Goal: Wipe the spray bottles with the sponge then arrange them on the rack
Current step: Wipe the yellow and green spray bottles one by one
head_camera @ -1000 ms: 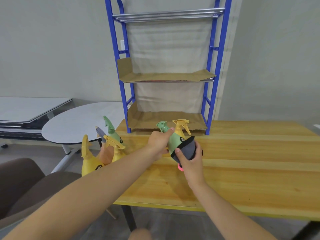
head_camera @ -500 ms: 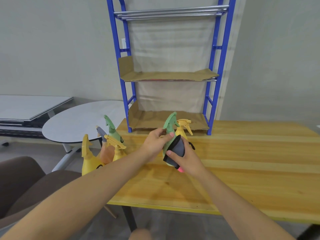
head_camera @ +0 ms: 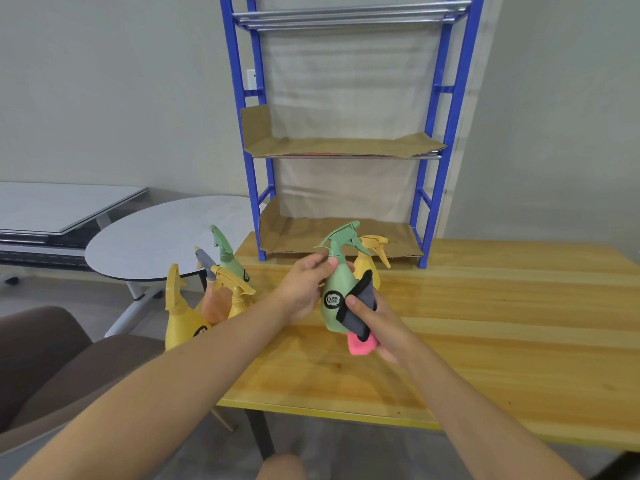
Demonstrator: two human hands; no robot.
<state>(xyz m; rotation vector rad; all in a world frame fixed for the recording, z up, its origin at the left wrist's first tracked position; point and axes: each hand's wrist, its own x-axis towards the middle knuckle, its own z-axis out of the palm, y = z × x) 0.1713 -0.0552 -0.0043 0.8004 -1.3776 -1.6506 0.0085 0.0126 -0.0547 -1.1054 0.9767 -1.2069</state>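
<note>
Left hand (head_camera: 304, 289) clamps green spray bottle (head_camera: 336, 296) by its neck, steadying it while right hand (head_camera: 372, 318) fingers press sponge (head_camera: 358, 311) against it

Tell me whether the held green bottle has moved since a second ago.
Yes. The green bottle swung upright, its nozzle rising against the rack's bottom shelf.

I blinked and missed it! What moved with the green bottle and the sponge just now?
The left hand tipped the green spray bottle from leaning over to nearly upright, nozzle now on top. The right hand slid the grey and pink sponge down its side. Both kept their grip. The other bottles and the blue rack stayed put.
</note>
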